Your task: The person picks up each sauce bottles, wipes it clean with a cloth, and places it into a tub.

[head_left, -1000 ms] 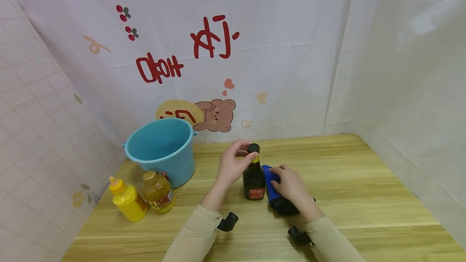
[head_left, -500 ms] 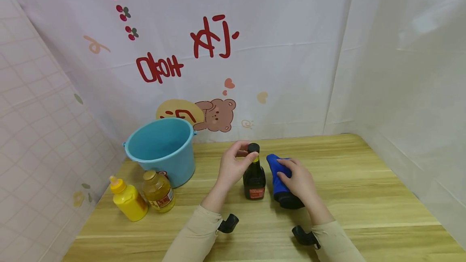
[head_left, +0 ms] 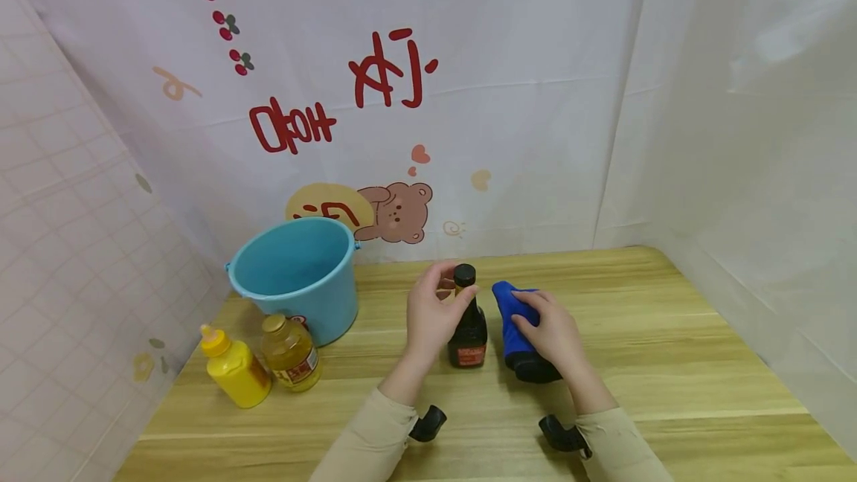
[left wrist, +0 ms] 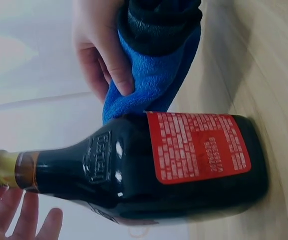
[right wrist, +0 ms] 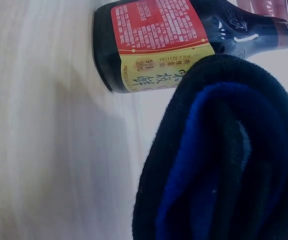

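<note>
A dark soy sauce bottle (head_left: 467,329) with a black cap and a red and yellow label stands upright on the wooden table. My left hand (head_left: 430,316) holds it at the neck just under the cap, thumb on one side and fingers on the other. To its right, my right hand (head_left: 556,329) grips a folded blue cloth (head_left: 514,322) with a dark border. In the left wrist view, the blue cloth (left wrist: 151,80) overlaps the edge of the bottle (left wrist: 133,165). The right wrist view looks into the cloth's folds (right wrist: 199,150), which hide most of that hand.
At the left of the table (head_left: 669,363) are a light blue bucket (head_left: 338,296), a jar of amber liquid (head_left: 291,355) with a gold lid, and a yellow squeeze bottle (head_left: 239,374). A white printed curtain (head_left: 535,169) hangs behind.
My right hand has drawn the cloth away from the bottle, to the right and slightly back. My left hand keeps its hold at the neck, and the bottle stays in place.
</note>
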Available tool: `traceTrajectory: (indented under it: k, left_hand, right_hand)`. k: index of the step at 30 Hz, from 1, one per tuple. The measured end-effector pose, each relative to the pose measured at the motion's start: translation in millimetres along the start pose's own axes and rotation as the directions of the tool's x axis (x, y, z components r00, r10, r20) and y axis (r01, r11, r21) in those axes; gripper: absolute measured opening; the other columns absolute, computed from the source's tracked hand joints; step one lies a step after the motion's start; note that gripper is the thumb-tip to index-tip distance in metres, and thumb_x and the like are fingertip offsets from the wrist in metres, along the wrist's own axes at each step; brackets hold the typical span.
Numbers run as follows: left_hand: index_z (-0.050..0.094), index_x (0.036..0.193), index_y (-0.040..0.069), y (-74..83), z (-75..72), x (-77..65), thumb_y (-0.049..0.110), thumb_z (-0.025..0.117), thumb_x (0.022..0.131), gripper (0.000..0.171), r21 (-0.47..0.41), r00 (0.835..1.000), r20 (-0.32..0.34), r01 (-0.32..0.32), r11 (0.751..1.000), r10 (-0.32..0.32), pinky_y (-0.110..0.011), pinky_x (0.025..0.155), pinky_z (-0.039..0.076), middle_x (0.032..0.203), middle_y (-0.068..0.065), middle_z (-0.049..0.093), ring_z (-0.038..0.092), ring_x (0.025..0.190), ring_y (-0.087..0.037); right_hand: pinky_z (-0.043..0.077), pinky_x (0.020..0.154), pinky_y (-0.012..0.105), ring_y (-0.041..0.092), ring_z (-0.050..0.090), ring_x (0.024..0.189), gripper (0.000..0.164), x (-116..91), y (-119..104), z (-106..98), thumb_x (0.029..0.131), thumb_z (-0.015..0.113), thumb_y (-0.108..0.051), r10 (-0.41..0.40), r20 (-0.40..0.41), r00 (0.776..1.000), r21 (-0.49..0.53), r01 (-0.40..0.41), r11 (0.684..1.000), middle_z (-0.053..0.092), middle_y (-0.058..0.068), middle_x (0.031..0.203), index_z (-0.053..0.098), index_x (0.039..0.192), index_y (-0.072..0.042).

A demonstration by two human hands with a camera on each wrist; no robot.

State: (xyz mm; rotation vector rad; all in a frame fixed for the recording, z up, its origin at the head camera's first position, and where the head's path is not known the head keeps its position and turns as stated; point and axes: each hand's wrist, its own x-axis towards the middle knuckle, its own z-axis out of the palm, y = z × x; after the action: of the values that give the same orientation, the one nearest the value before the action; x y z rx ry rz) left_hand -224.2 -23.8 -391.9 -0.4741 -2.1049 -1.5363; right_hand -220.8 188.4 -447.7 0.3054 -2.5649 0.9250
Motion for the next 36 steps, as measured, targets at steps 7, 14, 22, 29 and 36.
traceTrajectory:
  k: [7, 14, 22, 29, 36]
  left_hand:
    - [0.069, 0.106, 0.011, 3.5, 3.3, -0.3, 0.025, 0.086, 0.078, 0.035, 0.108, 0.998, -0.054, -0.038, 0.993, 0.044, -0.039, 0.07, 0.057, 0.095, 0.0, 0.068, 0.065, 0.081, -0.02]
    - [0.07, 0.105, 0.013, 1.7, 4.3, 1.7, 0.024, 0.085, 0.08, 0.031, 0.079, 0.998, -0.046, -0.042, 0.996, 0.046, -0.025, 0.066, 0.057, 0.093, 0.0, 0.067, 0.065, 0.08, -0.02]
    - [0.07, 0.11, 0.01, -1.3, -3.4, 11.4, 0.018, 0.082, 0.083, 0.03, 0.037, 0.994, 0.104, -0.018, 0.999, 0.015, -0.026, 0.07, 0.057, 0.101, -0.004, 0.069, 0.068, 0.087, -0.025]
    - [0.067, 0.121, 0.011, -2.2, -14.0, 21.9, 0.016, 0.074, 0.09, 0.032, 0.021, 0.959, 0.284, 0.022, 1.0, -0.027, -0.033, 0.078, 0.057, 0.111, -0.006, 0.069, 0.068, 0.1, -0.024]
    - [0.063, 0.128, 0.01, -5.8, -25.0, 35.0, 0.01, 0.068, 0.094, 0.034, -0.019, 0.886, 0.462, 0.051, 0.999, -0.036, -0.036, 0.078, 0.056, 0.109, -0.007, 0.07, 0.066, 0.102, -0.025]
  right_hand:
    - [0.048, 0.089, 0.059, 0.043, 0.061, 0.107, 0.04, 1, 1, -5, 0.085, 0.077, -0.006, -0.022, -0.046, 0.999, 0.013, 0.023, 1.0, 0.062, 0.022, 0.117, 0.068, 0.124, -0.003]
    - [0.048, 0.09, 0.059, 0.043, 0.06, 0.108, 0.04, 2, 4, -9, 0.086, 0.077, -0.007, -0.004, -0.046, 0.999, 0.027, 0.005, 1.0, 0.062, 0.021, 0.118, 0.068, 0.124, -0.004]
    - [0.045, 0.093, 0.06, 0.045, 0.058, 0.111, 0.039, 3, 5, -14, 0.086, 0.076, -0.007, 0.01, -0.047, 0.999, 0.043, -0.008, 0.999, 0.062, 0.023, 0.118, 0.068, 0.124, -0.004]
    - [0.045, 0.094, 0.06, 0.045, 0.058, 0.112, 0.04, 3, 5, -17, 0.086, 0.076, -0.007, 0.01, -0.039, 0.999, 0.043, -0.008, 0.999, 0.062, 0.024, 0.119, 0.067, 0.125, -0.003]
    - [0.045, 0.094, 0.06, 0.045, 0.058, 0.112, 0.041, 2, 7, -15, 0.087, 0.075, -0.008, 0.023, -0.014, 1.0, 0.042, -0.023, 0.999, 0.061, 0.023, 0.12, 0.066, 0.126, -0.004]
